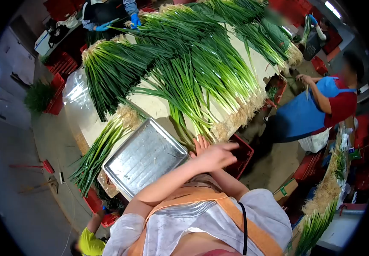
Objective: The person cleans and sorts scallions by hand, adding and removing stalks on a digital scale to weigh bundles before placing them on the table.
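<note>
My forearms cross at the table's near edge. My left hand (219, 156) is over my right wrist, its fingers loosely bent and apart, with nothing seen in it. Beyond it, my right hand (199, 146) has its fingers spread near the root ends of some green onions (186, 89), between them and the metal tray (147, 157); whether it touches the stalks is unclear. The shallow tray holds a few small scraps. More green onions (120, 64) are heaped across the table, roots toward its edges, and another bunch (103, 145) lies left of the tray.
Across the table is a person in blue gloves (135, 20). A person in a blue apron (301, 111) stands at the right; someone in a yellow top (90, 244) is at the lower left. A red crate (243, 156) is below the table edge, beside clear plastic-topped table's right side.
</note>
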`<state>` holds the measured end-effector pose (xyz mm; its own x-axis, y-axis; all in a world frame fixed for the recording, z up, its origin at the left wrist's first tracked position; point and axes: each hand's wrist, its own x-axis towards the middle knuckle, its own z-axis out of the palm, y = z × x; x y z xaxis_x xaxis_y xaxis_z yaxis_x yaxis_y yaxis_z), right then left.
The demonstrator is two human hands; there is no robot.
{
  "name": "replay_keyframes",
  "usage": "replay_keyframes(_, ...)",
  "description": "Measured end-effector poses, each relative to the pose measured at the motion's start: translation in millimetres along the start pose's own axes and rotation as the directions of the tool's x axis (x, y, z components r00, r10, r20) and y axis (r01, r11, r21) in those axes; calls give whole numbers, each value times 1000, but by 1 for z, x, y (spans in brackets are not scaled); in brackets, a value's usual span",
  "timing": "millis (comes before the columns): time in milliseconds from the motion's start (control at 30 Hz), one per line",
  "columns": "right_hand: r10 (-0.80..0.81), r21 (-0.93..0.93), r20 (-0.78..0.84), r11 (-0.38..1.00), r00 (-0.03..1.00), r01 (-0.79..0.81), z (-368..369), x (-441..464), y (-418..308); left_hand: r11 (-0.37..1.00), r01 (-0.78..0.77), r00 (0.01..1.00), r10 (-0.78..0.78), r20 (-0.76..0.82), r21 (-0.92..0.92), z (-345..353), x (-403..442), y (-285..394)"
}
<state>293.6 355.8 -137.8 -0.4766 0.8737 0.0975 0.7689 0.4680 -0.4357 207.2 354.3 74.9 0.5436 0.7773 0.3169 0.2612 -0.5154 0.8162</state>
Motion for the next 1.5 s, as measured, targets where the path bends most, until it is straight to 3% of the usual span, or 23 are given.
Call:
replay_keyframes(67,-27,23,-43,999,999,28,-2,-9,3,998,-6,999,9,-49,58,0,-1,-21)
replay_keyframes(133,-31,71,-60,997,998,35,-3,-16,13,920,29,993,-71,-92,-391,7,-7,-17)
replay_keyframes(200,-21,112,-68,993,997,29,-3,-24,31,754,354,935,-304,183,-554,16,-18,-11)
replay_keyframes(233,-16,124,-78,992,997,26,-3,-22,41,919,236,967,-189,172,-315,15,-18,-7)
replay_keyframes(267,-9,140,-85,990,996,21,-2,-23,49,987,-29,996,16,87,158,24,-23,-16)
replay_keyframes(333,2,154,-116,988,993,16,-1,-11,63,955,-92,993,69,91,281,24,-29,-15)
replay_keyframes(367,8,166,-131,986,991,14,0,-4,68,995,97,992,-93,85,-40,26,-36,-15)
replay_keyframes(400,14,174,-151,985,988,13,-4,3,71,895,278,960,-248,129,-350,28,-44,-16)
replay_keyframes(433,22,185,-174,983,984,11,-6,12,73,671,427,901,-375,219,-606,29,-54,-17)
replay_keyframes(533,86,160,-169,985,982,-59,-20,38,70,544,394,799,-601,-16,-741,25,-86,-19)
replay_keyframes(633,193,165,-30,969,981,-185,-13,73,81,386,346,577,-806,-130,-855,27,-134,-34)
replay_keyframes(733,268,245,60,930,961,-275,-15,109,84,308,281,399,-899,-182,-909,27,-169,-27)
replay_keyframes(833,383,390,180,818,906,-424,1,139,100,323,189,349,-905,-244,-927,29,-185,-26)
replay_keyframes(933,330,230,307,884,893,-406,6,155,105,346,127,317,-902,-292,-930,30,-185,-23)
replay_keyframes(967,296,249,243,902,924,-354,28,157,114,356,111,307,-900,-308,-928,30,-182,-22)
replay_keyframes(1100,336,349,309,830,890,-435,21,160,118,376,152,290,-901,-323,-914,21,-175,-4)
replay_keyframes(1133,363,408,381,759,850,-507,20,166,123,380,152,281,-902,-329,-912,17,-177,1)
replay_keyframes(1200,419,497,295,700,859,-513,0,165,121,388,143,250,-904,-346,-911,12,-186,4)
replay_keyframes(1267,390,685,86,645,917,-338,-23,160,119,398,123,207,-906,-369,-909,11,-202,0)
replay_keyframes(1300,314,724,133,617,940,-309,-34,163,126,417,91,184,-900,-396,-905,12,-206,-1)
replay_keyframes(1400,299,825,198,464,933,-323,-61,161,128,399,11,142,-908,-394,-917,20,-213,-8)
replay_keyframes(1500,265,911,259,253,929,-326,-107,148,90,372,62,172,-918,-358,-926,24,-199,-8)
